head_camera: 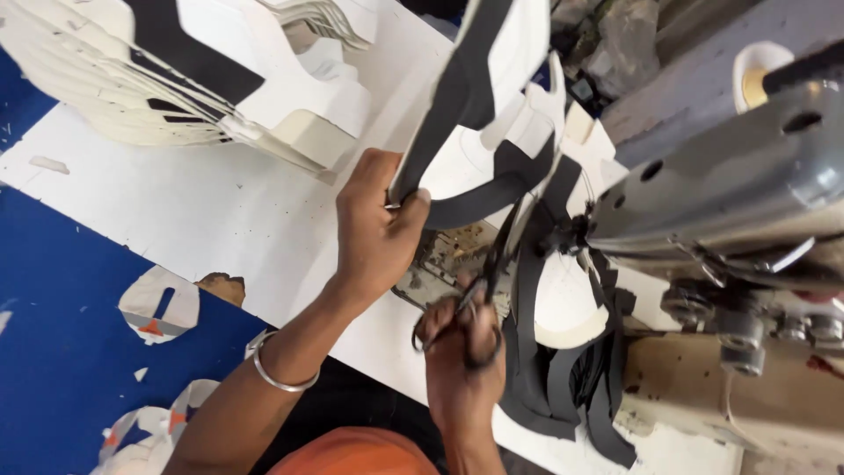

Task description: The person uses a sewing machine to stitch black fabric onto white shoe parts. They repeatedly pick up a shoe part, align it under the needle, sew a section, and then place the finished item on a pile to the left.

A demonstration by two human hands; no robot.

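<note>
My left hand (pixel 376 224) grips the lower edge of a black and white cut piece (pixel 479 79) and holds it up above the white table (pixel 202 211). My right hand (pixel 462 361) holds black scissors (pixel 488 273) by their loops, blades pointing up toward the piece near the sewing machine head (pixel 747 189). A bunch of black strips and white pieces (pixel 563 352) hangs below the machine. A metal bangle (pixel 280 376) is on my left wrist.
A stack of white and black cut pieces (pixel 176 79) lies at the far left of the table. Blue floor (pixel 61 352) with scraps (pixel 163 308) shows at lower left. A thread spool (pixel 758 79) stands at upper right.
</note>
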